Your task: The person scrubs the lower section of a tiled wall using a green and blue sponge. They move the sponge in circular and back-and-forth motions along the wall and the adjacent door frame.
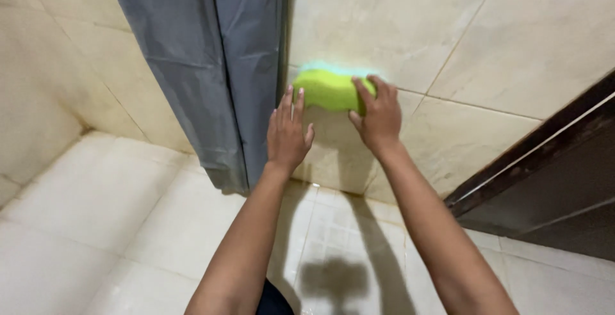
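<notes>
**Scrubbing the wall tile with a green sponge**

Pressing a lime-green sponge (pixel 330 89) against the beige tiled wall (pixel 512 40), the right hand (pixel 379 118) curls its fingers around the sponge's right end and grips it. The left hand (pixel 286 136) lies flat and open on the tile just left of and below the sponge, holding nothing. Wiping looks mid-stroke; carrying on would call for steady pressure along the grout line. A grey curtain (pixel 211 65) hangs left of the hands, a dark door frame (pixel 544 161) stands to their right, and pale floor tiles (pixel 96 206) spread below them.
</notes>
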